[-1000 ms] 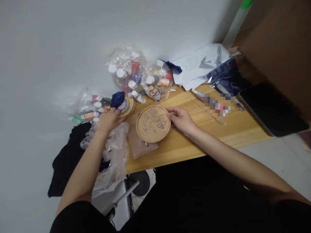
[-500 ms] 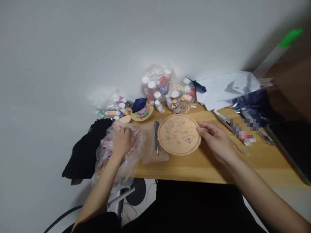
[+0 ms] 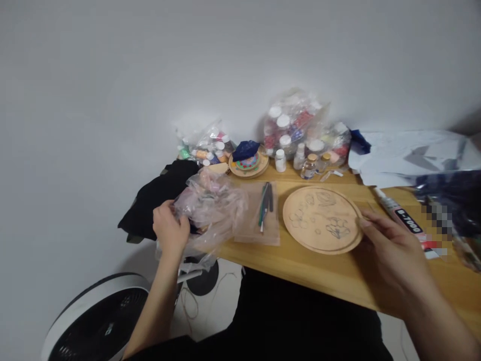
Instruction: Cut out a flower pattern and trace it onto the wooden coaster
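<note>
My right hand (image 3: 394,245) pinches the right edge of a round wooden board (image 3: 319,219) with pencil-like drawings on it. At the left end of the wooden table, my left hand (image 3: 171,225) grips the left side of a crumpled clear plastic bag (image 3: 210,200), its thumb and fingers around the film. What the bag holds is mostly hidden. Between bag and board lies a flat translucent packet (image 3: 246,215), with several slim pens (image 3: 265,203) on it.
Bags of small bottles (image 3: 295,123) stand along the wall, near glass jars (image 3: 309,166) and a painted disc (image 3: 248,163). A glue tube (image 3: 406,219) and white paper (image 3: 398,155) lie right. Black cloth (image 3: 161,195) is left; a fan (image 3: 101,321) stands below.
The view has turned left, bringing the fan into sight. My left hand has moved from the top of the plastic bag to its left side. My right hand still holds the board, now farther from the pens.
</note>
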The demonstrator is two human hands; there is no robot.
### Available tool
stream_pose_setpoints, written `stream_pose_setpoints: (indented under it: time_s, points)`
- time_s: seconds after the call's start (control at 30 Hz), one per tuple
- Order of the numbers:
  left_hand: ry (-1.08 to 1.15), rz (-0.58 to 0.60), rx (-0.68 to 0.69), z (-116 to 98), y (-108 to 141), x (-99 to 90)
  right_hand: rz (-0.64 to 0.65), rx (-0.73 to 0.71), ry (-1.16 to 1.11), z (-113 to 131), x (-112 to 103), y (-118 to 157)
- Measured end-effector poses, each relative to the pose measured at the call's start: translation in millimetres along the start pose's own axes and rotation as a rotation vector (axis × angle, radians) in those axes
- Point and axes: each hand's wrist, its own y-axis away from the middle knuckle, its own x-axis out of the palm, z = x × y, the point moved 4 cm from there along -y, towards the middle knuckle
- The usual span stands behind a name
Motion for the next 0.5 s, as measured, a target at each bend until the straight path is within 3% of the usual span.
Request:
stream_pose_setpoints:
  time_s: [0.07, 0.17, 0.27, 0.37, 0.5]
  points:
    - [-0.035, 0.132, -0.025, 7.7, -2.1, 3.4, 0.0, 0.048, -0.015, -2.3, 1.2, 1.7]
    - [-0.088, 0.265, 0.075, 5.5, 1.4, 16.3, 0.004, 0.08, -0.012, -4.0, 2.2, 3.3]
    - [0.017, 0.295, 0.284, -8.7, 11.0, 29.4, 0.005, 0.087, 0.017, -6.5, -0.4, 2.6]
    - [0.259, 0.339, 0.533, -26.7, 24.5, 39.4, 0.006, 0.089, 0.034, -10.5, -4.4, 0.3]
    - [0.456, 0.299, 0.623, -36.9, 37.8, 48.4, 0.0, 0.101, 0.064, -13.5, -6.0, -1.6]
